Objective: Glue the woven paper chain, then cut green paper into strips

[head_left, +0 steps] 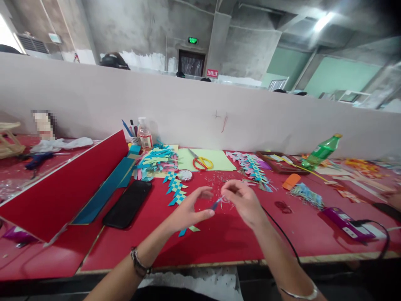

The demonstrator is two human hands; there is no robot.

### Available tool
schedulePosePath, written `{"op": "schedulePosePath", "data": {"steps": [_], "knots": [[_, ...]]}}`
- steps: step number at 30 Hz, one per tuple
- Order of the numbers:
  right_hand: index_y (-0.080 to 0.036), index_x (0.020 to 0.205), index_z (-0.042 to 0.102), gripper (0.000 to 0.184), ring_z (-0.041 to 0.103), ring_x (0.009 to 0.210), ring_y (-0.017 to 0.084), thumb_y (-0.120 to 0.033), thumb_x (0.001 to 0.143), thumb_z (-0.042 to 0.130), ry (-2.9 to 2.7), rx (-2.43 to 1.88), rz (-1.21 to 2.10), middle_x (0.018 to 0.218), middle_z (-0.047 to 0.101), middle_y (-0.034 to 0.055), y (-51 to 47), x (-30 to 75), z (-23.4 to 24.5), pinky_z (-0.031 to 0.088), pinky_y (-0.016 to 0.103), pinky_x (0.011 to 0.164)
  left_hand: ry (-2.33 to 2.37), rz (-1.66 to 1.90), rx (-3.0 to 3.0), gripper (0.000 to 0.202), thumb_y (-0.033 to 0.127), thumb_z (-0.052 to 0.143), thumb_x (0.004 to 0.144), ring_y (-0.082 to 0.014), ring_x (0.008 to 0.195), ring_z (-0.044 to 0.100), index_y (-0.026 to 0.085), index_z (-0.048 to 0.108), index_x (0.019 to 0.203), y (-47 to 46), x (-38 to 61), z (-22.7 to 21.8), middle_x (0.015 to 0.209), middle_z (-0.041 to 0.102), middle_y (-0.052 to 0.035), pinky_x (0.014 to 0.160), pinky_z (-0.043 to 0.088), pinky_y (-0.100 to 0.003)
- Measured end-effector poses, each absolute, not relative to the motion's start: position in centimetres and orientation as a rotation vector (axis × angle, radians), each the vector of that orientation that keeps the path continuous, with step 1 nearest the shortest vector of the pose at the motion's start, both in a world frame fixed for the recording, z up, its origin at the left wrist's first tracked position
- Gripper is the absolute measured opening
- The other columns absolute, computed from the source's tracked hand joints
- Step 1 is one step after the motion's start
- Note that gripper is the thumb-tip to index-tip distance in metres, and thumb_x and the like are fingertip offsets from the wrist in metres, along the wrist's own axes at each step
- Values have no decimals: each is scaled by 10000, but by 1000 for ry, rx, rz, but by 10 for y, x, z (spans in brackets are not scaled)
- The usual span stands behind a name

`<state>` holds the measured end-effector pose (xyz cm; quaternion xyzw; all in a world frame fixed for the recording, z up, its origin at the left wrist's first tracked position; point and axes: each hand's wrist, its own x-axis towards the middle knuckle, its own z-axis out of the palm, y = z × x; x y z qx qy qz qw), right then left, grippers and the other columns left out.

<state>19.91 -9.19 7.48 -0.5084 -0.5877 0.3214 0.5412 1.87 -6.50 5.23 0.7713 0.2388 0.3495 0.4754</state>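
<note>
Bluish piece (216,205) between left hand (190,210) and right hand (243,201), over red table (225,244).

One camera sits on the person's head. It looks forward and down over the bench (232,244). The left hand (189,210) and right hand (243,201) are near, close to the middle, and the arms (120,274) come in from the near side. The view is wide: it takes in the red board (70,184) on the left and the green bottle (323,153) on the right. It also sees over the long white wall (178,100) to a dark door (191,62) far away, and up to a bright lamp (324,21). The wall's top slopes down to the right, so the view looks tipped.
</note>
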Motion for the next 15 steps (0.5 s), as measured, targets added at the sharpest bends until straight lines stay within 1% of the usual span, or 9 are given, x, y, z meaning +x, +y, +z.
{"op": "schedulePosePath", "data": {"steps": [1, 2, 4, 5, 6, 8, 11, 13, 15], "knots": [[-181, 745, 550, 164, 506, 637, 101, -322, 688, 609, -1394, -1170, 814, 688, 552, -14, -90, 185, 72, 425, 223, 610, 563, 816, 1757, 495, 340, 557, 756, -167, 888, 547, 190, 382, 1194, -70, 21, 52, 942, 562, -60, 792, 434, -290], [-179, 739, 546, 153, 507, 647, 100, -313, 692, 603, -1378, -1146, 845, 696, 551, -14, -88, 173, 69, 425, 220, 617, 573, 795, 1639, 485, 361, 534, 768, -133, 723, 549, 183, 374, 1190, -73, 21, 51, 784, 547, -13, 675, 447, -256], [-180, 738, 538, 146, 508, 649, 99, -307, 695, 594, -1382, -1122, 913, 687, 544, -19, -83, 158, 65, 427, 218, 619, 660, 797, 1463, 425, 417, 465, 798, -72, 474, 407, 168, 404, 1137, -75, 15, 45, 570, 400, 68, 477, 359, -193], [-180, 744, 535, 146, 514, 651, 101, -310, 701, 584, -1406, -1112, 944, 685, 545, -19, -80, 154, 64, 430, 220, 622, 721, 816, 1408, 401, 447, 442, 803, -58, 427, 324, 161, 441, 1084, -75, 10, 42, 531, 330, 85, 427, 292, -178], [-179, 758, 533, 148, 524, 659, 105, -317, 714, 567, -1448, -1111, 967, 689, 551, -17, -76, 151, 63, 435, 226, 629, 779, 844, 1372, 394, 478, 438, 797, -51, 417, 266, 152, 481, 1013, -75, 3, 38, 517, 286, 90, 404, 235, -175], [-179, 815, 535, 165, 557, 710, 119, -333, 764, 501, -1600, -1181, 946, 740, 582, -1, -65, 147, 60, 447, 240, 661, 855, 877, 1338, 419, 536, 459, 763, -51, 428, 218, 137, 527, 873, -76, -13, 31, 511, 254, 86, 396, 173, -186], [-182, 908, 542, 207, 582, 826, 146, -331, 809, 439, -1818, -1402, 797, 875, 620, 33, -40, 138, 49, 444, 268, 733, 918, 883, 1300, 489, 610, 445, 731, -56, 440, 202, 135, 539, 796, -81, -33, 20, 508, 238, 82, 407, 161, -197], [-163, 957, 539, 250, 574, 880, 192, -331, 777, 498, -1855, -1523, 720, 929, 619, 77, -20, 126, 39, 426, 317, 771, 971, 899, 1289, 516, 642, 461, 699, -61, 454, 227, 138, 546, 768, -86, -41, 12, 512, 272, 74, 420, 180, -198], [-140, 1028, 508, 372, 535, 974, 266, -356, 730, 563, -1858, -1645, 645, 1015, 590, 142, -3, 112, 29, 399, 384, 800, 1019, 920, 1295, 535, 666, 477, 669, -68, 460, 261, 141, 556, 736, -89, -45, 4, 507, 318, 64, 431, 204, -200]]}}
